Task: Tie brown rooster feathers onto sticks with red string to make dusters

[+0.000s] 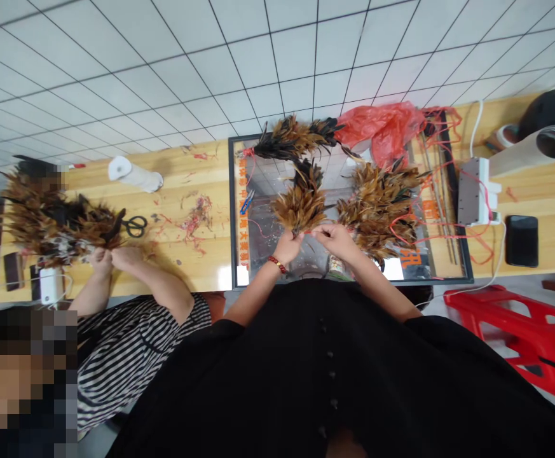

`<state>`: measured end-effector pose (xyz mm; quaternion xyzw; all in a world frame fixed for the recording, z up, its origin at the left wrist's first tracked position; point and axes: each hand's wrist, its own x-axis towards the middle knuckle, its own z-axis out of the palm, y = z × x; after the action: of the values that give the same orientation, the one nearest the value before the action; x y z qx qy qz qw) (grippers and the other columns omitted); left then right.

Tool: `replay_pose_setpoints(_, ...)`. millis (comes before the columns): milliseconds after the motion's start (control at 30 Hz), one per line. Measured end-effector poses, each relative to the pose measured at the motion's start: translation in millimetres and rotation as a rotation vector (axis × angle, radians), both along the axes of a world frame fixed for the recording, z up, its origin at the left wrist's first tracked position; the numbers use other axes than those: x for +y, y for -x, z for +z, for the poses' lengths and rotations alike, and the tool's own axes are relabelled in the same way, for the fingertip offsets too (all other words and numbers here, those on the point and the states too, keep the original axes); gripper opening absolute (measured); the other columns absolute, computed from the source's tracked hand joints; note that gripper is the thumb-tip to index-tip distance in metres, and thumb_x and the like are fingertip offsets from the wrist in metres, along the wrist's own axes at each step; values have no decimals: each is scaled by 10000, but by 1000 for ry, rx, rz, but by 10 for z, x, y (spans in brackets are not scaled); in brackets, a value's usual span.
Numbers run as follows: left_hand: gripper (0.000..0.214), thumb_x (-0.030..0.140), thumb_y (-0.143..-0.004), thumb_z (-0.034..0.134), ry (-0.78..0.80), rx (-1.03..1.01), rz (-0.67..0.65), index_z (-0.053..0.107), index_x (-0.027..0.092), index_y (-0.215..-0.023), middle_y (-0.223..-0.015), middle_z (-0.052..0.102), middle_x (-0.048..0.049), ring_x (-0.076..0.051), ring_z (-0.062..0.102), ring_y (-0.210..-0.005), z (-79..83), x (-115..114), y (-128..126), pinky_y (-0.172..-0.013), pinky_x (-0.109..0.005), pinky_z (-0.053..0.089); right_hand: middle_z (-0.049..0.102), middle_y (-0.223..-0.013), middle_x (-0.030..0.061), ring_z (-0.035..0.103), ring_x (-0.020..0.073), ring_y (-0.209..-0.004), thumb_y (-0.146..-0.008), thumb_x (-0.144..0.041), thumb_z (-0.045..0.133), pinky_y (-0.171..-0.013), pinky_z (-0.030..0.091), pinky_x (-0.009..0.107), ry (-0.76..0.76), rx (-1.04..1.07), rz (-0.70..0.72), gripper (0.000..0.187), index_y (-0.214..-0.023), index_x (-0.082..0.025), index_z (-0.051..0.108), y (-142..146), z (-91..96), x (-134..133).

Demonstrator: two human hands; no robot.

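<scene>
My left hand (287,248) is closed around the lower end of a bunch of brown and black feathers (300,202), its tips pointing away from me. Close to its right, my right hand (338,242) makes a pinch; a short bit of red string (308,231) shows between the two hands. A larger heap of brown feathers (377,203) lies right beside my right hand. Farther back, a long dark feather bundle (296,138) lies along the glass-topped frame (234,210), next to a red plastic bag (377,127). Blue-handled snips (247,202) rest at the left.
To my left a co-worker's hands (112,257) hold feathers (43,216), near black scissors (135,226) and a white roll (135,175). Red scraps (197,216) litter the wooden table (172,184). At right are a power strip (473,191), a phone (522,240) and a red stool (520,331).
</scene>
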<state>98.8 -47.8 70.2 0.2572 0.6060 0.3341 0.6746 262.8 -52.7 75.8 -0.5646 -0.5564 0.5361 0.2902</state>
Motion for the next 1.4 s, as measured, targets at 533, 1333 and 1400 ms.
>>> replay_pose_setpoints(533,431,51,-631,808,-81,492,-448,421,221,-544,-494,299,67,-164,471,-537,3,165,159,-545,-213,262,716,-964,96,622,194,-850,-975,-297,466,-609,281,288,-380,-772,604,299,-923,-185,738,-47,469,141)
replay_pose_setpoints(1333,125,23,-766,569,-529,203,-439,611,137,-793,-628,388,-16,-181,437,-613,830,418,474,-605,-246,308,686,-656,9,570,126,-631,-669,-546,757,-639,433,253,30,154,426,398,-691,-150,731,77,165,1089)
replay_pose_setpoints(1400,77,98,-805,564,-633,282,-579,619,141,-837,-641,441,-32,-175,461,-608,822,354,511,-588,-246,315,672,-635,-1,552,110,-608,-631,-543,788,-607,420,236,93,157,470,409,-684,-143,726,110,101,1038)
